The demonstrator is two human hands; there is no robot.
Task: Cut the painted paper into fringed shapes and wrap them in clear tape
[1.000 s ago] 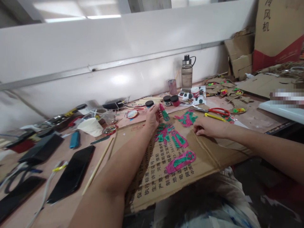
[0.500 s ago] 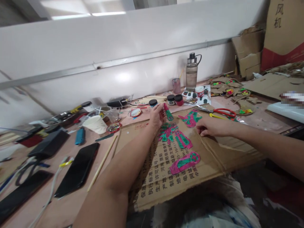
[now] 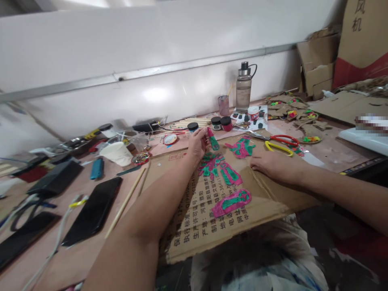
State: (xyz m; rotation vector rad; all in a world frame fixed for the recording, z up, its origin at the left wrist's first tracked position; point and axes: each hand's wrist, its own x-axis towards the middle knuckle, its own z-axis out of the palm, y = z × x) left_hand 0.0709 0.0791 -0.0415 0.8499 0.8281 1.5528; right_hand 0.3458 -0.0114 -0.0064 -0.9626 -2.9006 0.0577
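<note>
My left hand point(image 3: 196, 144) pinches a small pink-and-green painted cutout point(image 3: 213, 140) and holds it just above the far edge of a printed cardboard sheet point(image 3: 266, 198). My right hand point(image 3: 270, 166) rests flat on the sheet's right part, fingers together, holding nothing. Three more pink-and-green painted pieces lie on the sheet: a cluster point(image 3: 216, 168) below the held piece, one point(image 3: 241, 147) to its right, and a long one point(image 3: 231, 202) nearer to me.
Red-handled scissors point(image 3: 280, 139) and yellow ones point(image 3: 277, 147) lie right of the pieces. Paint jars point(image 3: 220, 123), a cup point(image 3: 223, 105) and a water bottle point(image 3: 243, 87) stand by the wall. Phones point(image 3: 92, 209), a wooden stick point(image 3: 125, 203), a white paper cup point(image 3: 117, 153) and cables lie left.
My right hand has flattened onto the cardboard from a loose fist. My left hand keeps the painted piece in the same spot. The view shifted slightly.
</note>
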